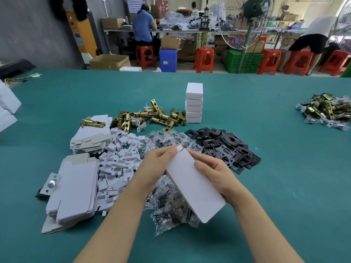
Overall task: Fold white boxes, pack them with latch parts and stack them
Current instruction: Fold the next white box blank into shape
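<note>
While in two hands (159,164): one box (193,183).

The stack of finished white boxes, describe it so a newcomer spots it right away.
On the green table, look past the pile of brass latches at the centre. Just right of it stands the stack of white boxes, the only upright tower; other white cardboard lies flat.

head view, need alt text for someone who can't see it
Two bare hands, left and right, hold a white box over a green table. Around them lie flat box blanks, white inserts, bagged screws, brass latches, black plates and a stack of boxes.
</note>
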The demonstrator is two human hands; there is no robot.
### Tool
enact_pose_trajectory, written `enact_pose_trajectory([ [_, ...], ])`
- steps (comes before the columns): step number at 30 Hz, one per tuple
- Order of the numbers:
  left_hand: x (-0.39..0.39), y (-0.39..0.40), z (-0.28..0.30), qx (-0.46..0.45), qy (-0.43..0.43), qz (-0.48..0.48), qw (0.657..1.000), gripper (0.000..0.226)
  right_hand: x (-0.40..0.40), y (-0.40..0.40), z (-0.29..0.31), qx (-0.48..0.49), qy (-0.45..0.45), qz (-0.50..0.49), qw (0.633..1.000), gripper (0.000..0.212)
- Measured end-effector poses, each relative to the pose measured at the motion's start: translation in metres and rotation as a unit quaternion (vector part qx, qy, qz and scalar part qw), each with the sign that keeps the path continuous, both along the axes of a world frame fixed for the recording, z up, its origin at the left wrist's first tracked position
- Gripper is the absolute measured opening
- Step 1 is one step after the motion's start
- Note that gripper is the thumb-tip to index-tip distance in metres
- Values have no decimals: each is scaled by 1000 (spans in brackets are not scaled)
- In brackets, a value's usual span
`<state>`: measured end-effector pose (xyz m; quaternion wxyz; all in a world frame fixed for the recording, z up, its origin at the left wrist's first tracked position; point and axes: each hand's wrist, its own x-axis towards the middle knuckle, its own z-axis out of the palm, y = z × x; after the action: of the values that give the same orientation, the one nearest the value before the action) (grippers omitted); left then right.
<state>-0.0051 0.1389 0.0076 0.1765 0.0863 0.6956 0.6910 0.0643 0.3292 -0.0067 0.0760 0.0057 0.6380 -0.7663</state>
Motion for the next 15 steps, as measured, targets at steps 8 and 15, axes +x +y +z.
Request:
enact_pose_trajectory([
  [8,-1,-4,2,-47,32,-44,997,25,2,3,1,9,-6,5,1000,30],
  [15,-1,-12,3,-85,45,-149,984,41,1,10,5,26,-31,7,999,29],
])
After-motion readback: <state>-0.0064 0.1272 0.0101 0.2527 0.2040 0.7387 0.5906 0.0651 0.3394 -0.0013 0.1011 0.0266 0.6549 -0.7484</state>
